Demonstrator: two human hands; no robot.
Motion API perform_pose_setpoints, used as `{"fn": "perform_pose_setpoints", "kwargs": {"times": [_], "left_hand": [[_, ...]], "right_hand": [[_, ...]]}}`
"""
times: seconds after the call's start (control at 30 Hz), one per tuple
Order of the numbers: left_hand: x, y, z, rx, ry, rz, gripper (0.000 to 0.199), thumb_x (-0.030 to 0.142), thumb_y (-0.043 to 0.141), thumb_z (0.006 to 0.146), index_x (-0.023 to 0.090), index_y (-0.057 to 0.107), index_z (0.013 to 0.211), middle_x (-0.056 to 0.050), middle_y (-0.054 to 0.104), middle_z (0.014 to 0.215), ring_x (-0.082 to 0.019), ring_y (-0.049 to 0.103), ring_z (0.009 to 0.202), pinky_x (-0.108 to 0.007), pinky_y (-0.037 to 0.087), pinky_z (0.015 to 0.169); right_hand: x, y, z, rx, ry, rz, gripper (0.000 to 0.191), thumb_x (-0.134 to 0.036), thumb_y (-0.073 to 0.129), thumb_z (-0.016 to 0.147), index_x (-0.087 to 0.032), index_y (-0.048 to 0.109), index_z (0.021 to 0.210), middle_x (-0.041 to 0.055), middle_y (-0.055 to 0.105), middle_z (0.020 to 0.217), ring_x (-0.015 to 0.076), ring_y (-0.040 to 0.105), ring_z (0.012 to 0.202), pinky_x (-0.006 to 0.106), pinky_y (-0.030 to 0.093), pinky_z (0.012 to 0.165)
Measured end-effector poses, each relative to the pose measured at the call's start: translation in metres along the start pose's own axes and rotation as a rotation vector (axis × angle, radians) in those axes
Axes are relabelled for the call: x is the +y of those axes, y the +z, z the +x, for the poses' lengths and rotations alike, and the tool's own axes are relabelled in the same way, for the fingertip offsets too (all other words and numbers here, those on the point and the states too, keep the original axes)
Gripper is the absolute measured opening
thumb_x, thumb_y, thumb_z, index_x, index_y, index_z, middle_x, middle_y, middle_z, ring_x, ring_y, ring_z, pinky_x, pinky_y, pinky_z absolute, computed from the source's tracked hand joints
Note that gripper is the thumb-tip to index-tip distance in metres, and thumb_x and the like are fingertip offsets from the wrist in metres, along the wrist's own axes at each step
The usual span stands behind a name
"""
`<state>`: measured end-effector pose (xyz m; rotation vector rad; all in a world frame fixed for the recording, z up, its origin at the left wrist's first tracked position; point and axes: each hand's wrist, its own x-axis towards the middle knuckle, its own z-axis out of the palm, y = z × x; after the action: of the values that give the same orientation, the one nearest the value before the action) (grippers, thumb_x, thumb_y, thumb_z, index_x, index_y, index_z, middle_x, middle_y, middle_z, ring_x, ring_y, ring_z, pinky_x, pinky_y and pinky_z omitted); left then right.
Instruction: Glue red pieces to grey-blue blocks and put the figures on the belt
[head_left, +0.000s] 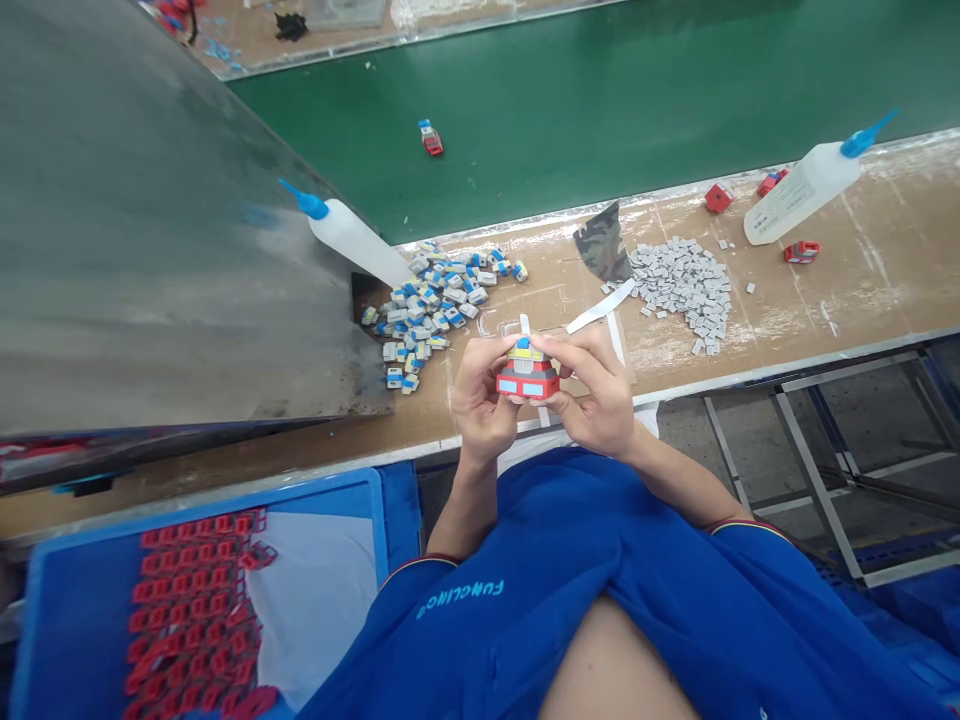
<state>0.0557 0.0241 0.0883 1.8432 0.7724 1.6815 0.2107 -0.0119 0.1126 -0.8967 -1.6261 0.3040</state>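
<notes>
Both my hands pinch a small stacked model (528, 372) in front of my chest. It has a red base with light-blue panels, and grey, yellow and blue layers above. My left hand (480, 388) grips its left side, and my right hand (592, 385) grips its right side and top. A thin white strip (524, 325) rises behind the model, partly hidden by my fingers. Beyond my hands lies a heap of grey-and-blue small parts (427, 315), and to the right a heap of small grey pieces (682, 295).
Two white glue bottles with blue nozzles lie on the wooden bench (885, 250), one (352, 240) by a grey metal panel (150, 230), the other (806, 190) near red parts. A camouflage scrap (604, 243) lies there too. A blue tray (67, 600) of red pieces sits lower left.
</notes>
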Motion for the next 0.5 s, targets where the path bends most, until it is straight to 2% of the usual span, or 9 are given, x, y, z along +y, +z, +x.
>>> {"fn": "perform_pose_setpoints", "kwargs": {"times": [0.13, 0.3, 0.5], "left_hand": [[-0.002, -0.002, -0.002, 0.037, -0.042, 0.030, 0.050, 0.066, 0.068, 0.098, 0.025, 0.077, 0.124, -0.005, 0.072, 0.100, -0.016, 0.068, 0.082, -0.026, 0.057, 0.072], [-0.003, -0.004, -0.002, 0.007, -0.009, -0.039, 0.044, 0.057, 0.070, 0.100, 0.028, 0.076, 0.132, -0.006, 0.075, 0.104, -0.017, 0.071, 0.088, -0.025, 0.056, 0.071], [-0.002, -0.008, 0.000, 0.015, -0.016, -0.064, 0.047, 0.059, 0.071, 0.099, 0.027, 0.077, 0.132, -0.008, 0.078, 0.105, -0.018, 0.074, 0.087, -0.025, 0.058, 0.069]], "right_hand": [[0.001, 0.003, -0.001, 0.004, 0.002, 0.009, 0.045, -0.043, 0.059, 0.110, -0.026, 0.060, 0.152, 0.0056, 0.066, 0.107, 0.0198, 0.067, 0.092, 0.035, 0.063, 0.082], [-0.002, 0.003, -0.002, 0.011, 0.009, -0.009, 0.046, -0.041, 0.060, 0.110, -0.028, 0.058, 0.154, 0.0048, 0.065, 0.105, 0.0200, 0.067, 0.091, 0.036, 0.064, 0.081], [-0.013, 0.001, -0.001, -0.037, 0.033, -0.034, 0.049, -0.036, 0.062, 0.109, -0.028, 0.055, 0.157, 0.0063, 0.065, 0.109, 0.0207, 0.068, 0.097, 0.035, 0.065, 0.082]]}}
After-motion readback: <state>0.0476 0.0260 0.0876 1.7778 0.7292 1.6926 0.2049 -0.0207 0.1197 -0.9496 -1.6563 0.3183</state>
